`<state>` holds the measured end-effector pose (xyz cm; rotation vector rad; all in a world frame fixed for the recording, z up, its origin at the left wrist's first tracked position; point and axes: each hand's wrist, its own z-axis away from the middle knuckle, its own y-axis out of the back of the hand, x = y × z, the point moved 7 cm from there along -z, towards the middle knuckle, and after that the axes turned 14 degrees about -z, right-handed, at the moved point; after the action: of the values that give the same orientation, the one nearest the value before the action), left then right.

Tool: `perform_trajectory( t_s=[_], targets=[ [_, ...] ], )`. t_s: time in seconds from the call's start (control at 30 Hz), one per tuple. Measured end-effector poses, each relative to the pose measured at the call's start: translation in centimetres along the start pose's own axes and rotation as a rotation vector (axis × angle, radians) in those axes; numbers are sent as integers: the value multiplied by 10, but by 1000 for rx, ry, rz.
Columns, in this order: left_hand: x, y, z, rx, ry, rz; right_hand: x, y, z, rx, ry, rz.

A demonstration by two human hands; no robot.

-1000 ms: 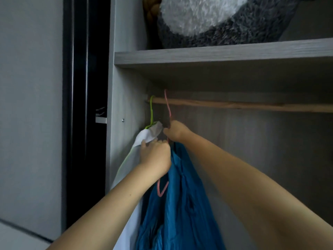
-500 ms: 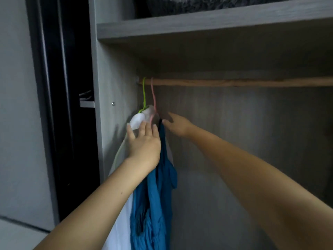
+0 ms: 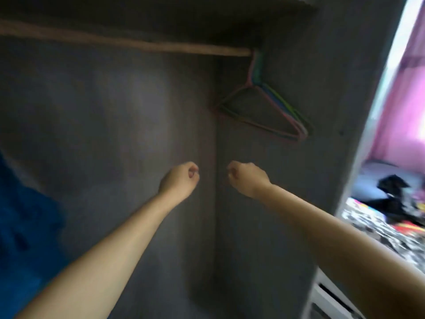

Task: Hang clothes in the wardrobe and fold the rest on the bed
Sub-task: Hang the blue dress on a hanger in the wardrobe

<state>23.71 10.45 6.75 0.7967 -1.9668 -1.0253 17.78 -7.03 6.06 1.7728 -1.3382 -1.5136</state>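
Both grips, left hand (image 3: 180, 180) and right hand (image 3: 247, 178), were clenched and held nothing; bare hangers (image 3: 266, 107) hung above the right grip.

A wooden rail (image 3: 128, 43) runs across the top of the grey wardrobe (image 3: 115, 134), just under its shelf (image 3: 161, 10). At the rail's right end, close against the side panel, hangs a bunch of empty wire hangers (image 3: 264, 107) in pink, green and blue, pressed together. A blue garment (image 3: 20, 215) shows at the left edge, blurred. Past the wardrobe's right side stands the bed (image 3: 372, 178), with a black garment (image 3: 391, 194) on it and, nearer, a black-and-white patterned cloth (image 3: 377, 231) with some coloured pieces too blurred to name.
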Motion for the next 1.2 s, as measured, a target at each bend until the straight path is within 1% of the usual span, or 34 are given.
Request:
perform_trajectory(
  t_s=[0.13, 0.23, 0.33, 0.47, 0.63, 0.73, 0.8, 0.9, 1.03, 1.2],
  targets=[
    [101, -88, 26, -183, -192, 144, 123, 24, 90, 28, -286, 104],
    [180, -132, 72, -290, -340, 199, 188, 48, 175, 68, -443, 149],
    [252, -161, 131, -380, -525, 196, 229, 74, 266, 145, -604, 159],
    [330, -191, 215, -496, -701, 117, 254, 93, 394, 207, -763, 151],
    [426, -205, 355, -572, -988, 166, 256, 110, 568, 284, -989, 116],
    [479, -202, 455, -624, -1182, 186, 246, 134, 672, 406, -1135, 118],
    [501, -196, 502, -648, -1266, 213, 235, 148, 719, 483, -1200, 134],
    [546, -178, 583, -678, -1438, 275, 211, 172, 803, 631, -1333, 174],
    [589, -145, 671, -742, -1626, 377, 171, 196, 894, 816, -1477, 224],
    [614, -104, 764, -776, -1855, 502, 118, 197, 988, 1002, -1736, 277]
  ],
)
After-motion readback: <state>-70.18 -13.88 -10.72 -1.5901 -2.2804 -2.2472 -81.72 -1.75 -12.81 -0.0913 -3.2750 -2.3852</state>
